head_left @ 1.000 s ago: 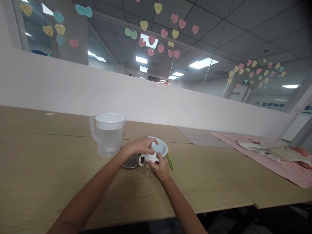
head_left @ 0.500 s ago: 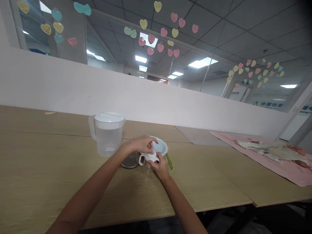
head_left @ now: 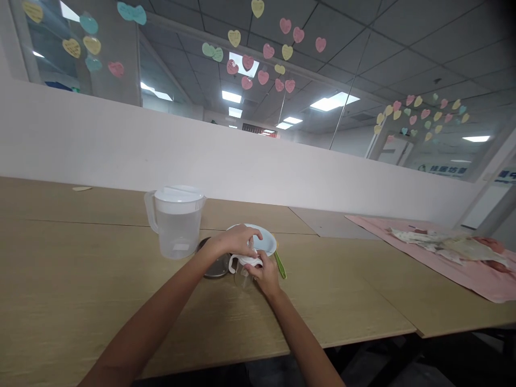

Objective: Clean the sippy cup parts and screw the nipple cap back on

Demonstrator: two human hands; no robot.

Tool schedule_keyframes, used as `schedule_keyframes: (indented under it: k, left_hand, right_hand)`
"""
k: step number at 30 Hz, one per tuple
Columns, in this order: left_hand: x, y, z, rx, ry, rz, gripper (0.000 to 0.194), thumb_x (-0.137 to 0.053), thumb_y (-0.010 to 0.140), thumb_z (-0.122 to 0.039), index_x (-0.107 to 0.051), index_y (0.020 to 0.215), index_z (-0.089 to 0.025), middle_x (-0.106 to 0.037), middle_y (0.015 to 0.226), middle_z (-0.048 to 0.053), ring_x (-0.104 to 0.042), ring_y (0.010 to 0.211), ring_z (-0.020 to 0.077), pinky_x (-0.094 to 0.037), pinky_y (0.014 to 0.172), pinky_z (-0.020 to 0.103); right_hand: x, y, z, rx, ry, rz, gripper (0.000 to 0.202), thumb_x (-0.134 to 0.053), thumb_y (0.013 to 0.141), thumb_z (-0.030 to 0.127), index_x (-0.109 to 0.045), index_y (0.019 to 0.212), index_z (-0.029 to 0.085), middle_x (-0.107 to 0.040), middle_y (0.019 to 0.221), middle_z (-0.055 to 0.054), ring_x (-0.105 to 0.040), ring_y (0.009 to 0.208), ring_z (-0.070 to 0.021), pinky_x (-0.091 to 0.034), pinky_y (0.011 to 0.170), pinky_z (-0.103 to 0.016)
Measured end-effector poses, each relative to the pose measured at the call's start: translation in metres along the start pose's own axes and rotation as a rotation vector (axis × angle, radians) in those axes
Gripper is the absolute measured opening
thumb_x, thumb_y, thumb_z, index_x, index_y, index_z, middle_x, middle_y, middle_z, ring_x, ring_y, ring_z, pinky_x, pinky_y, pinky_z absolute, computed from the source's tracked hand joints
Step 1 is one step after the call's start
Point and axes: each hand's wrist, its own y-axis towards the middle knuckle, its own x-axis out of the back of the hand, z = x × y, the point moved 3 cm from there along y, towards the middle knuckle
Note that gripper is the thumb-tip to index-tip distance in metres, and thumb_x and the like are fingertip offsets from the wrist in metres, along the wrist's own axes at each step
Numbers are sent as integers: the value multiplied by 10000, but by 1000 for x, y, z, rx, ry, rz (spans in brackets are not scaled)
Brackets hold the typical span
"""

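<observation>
A clear baby bottle [head_left: 243, 279] with a white collar and a white side handle stands tilted slightly between my hands, low over the table. My left hand [head_left: 241, 240] comes over its top, fingers closed around the clear teat and the collar's upper edge; the fingertips are partly hidden. From the right, my right hand [head_left: 266, 274] grips the bottle just below the collar, its thumb in front. A light blue plate [head_left: 264, 240] lies right behind the hands. Beside it is a green-handled utensil [head_left: 281, 265], its far end hidden. Left of the bottle sits a dark round dish [head_left: 216, 269], partly under my left wrist.
A lidded clear plastic pitcher [head_left: 178, 231] stands at the left on the wooden table [head_left: 346, 290]. Far right, a pink cloth [head_left: 407, 247] carries crumpled fabric [head_left: 451, 250]. A white wall [head_left: 242, 166] with windows above runs along the back.
My left hand has shifted slightly down around the bottle's top, covering more of the white collar. My right hand keeps its grip. The view has moved a little.
</observation>
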Motion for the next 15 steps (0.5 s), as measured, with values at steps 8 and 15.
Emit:
schedule_keyframes:
  k: [8, 15]
  left_hand:
    - [2, -2, -2, -53, -9, 72, 523, -637, 706, -275, -573, 1222, -216, -638, 947, 16, -592, 852, 167, -429, 686, 215]
    - [5, 0, 21, -101, -166, 117, 660, -699, 678, -296, -504, 1303, -207, -626, 1169, 64, -599, 1006, 181, -459, 820, 235]
  right_hand:
    - [-1, -1, -1, 23, -44, -45, 432, -579, 757, 574, -640, 880, 164, -587, 552, 23, -494, 479, -122, -353, 499, -220]
    - [0, -2, -2, -37, 18, 11, 465, -603, 735, 579, -644, 927, 157, -600, 582, 12, -498, 494, -130, -367, 508, -224]
